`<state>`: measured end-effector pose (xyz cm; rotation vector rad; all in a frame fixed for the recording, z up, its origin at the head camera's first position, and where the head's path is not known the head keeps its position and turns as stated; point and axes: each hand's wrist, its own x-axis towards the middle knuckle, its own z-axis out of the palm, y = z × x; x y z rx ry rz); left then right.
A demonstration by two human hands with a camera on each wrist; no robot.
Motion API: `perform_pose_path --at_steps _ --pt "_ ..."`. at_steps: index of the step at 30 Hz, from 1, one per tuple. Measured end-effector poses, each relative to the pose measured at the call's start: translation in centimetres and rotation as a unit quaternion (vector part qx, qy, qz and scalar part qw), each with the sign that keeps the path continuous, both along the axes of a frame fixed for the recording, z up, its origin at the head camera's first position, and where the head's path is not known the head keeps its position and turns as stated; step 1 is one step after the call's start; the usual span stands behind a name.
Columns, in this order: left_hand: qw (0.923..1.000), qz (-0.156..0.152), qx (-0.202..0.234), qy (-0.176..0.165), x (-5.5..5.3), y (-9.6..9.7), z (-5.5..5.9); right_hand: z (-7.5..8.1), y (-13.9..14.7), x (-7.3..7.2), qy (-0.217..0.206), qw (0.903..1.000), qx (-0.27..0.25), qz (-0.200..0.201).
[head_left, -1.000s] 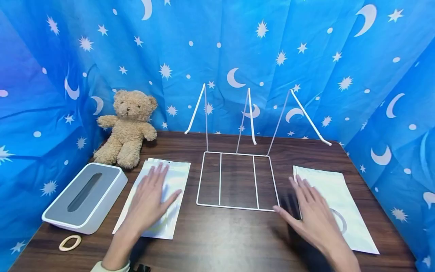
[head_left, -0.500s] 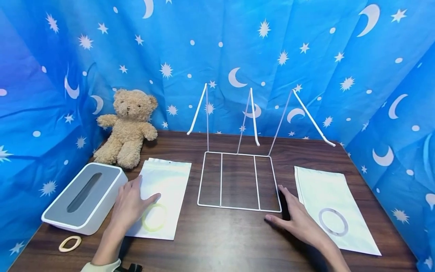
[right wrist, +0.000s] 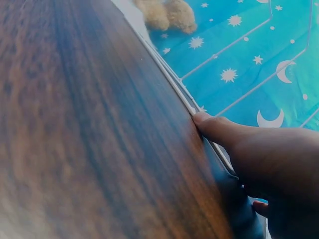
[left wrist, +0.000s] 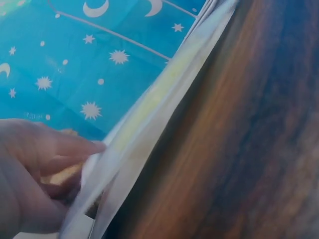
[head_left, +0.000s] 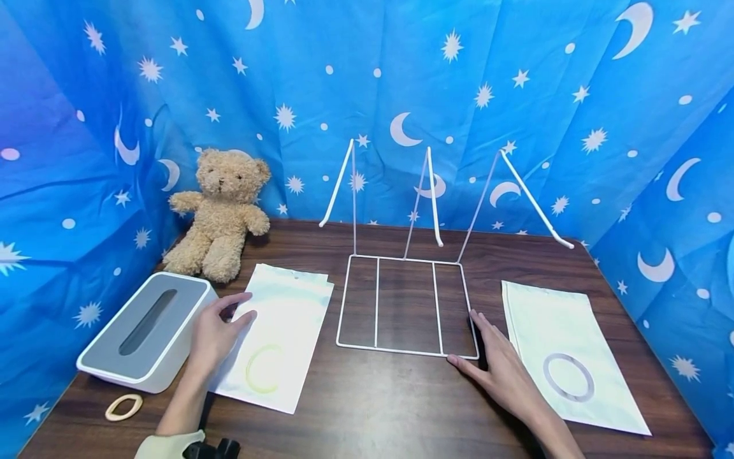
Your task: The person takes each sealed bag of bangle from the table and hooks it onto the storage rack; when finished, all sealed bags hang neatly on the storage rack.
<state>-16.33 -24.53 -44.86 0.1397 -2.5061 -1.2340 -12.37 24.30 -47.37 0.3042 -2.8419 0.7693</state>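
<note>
Wood table (head_left: 390,408): rack (head_left: 406,259) bare, left pouches (head_left: 289,319), right pouches (head_left: 553,325) beside it; left hand (head_left: 215,335) relaxed, right hand (head_left: 504,366) straight-fingered, neither gripping.

Curtained-off table booth, sort of a recording nook. Blue fabric curtain with white moons and stars (head_left: 384,95) runs 9 through 12 to 3 o'clock, right up against the dark brown wood-grain table (head_left: 367,408). Tan plush teddy bear (head_left: 220,210) at 10, white plastic slotted box with grey top (head_left: 163,331) at 9: homely. White wire three-prong rack (head_left: 376,303) near 12: shop-display type. Wider room hidden; home or studio, can't tell.
</note>
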Motion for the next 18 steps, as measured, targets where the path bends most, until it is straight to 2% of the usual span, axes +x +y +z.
perform_pose_path --at_steps 3,6,8,12,15,18 --pt "0.9982 0.008 0.058 0.011 0.0 0.0 0.2 -0.1 0.0 -0.1 0.004 1.0000 -0.001 0.000" --pt "0.9939 0.006 0.108 0.016 0.4 0.1 0.8 -0.2 -0.1 0.0 0.008 1.0000 0.000 0.000" --pt "0.9919 -0.001 0.125 0.020 0.8 0.2 1.6 -0.2 -0.1 0.0 0.011 0.9999 0.002 0.000" --pt "0.9906 -0.016 0.132 0.031 2.0 1.0 3.6 -0.3 -0.1 0.0 0.016 0.9999 0.006 0.002" --pt "0.9863 -0.036 0.146 0.067 3.1 1.8 5.0 -0.3 -0.1 0.0 0.016 0.9998 0.007 0.004" --pt "0.9732 -0.076 0.178 0.123 4.1 2.8 6.5 -0.2 -0.1 0.0 0.009 0.9999 0.006 0.003"
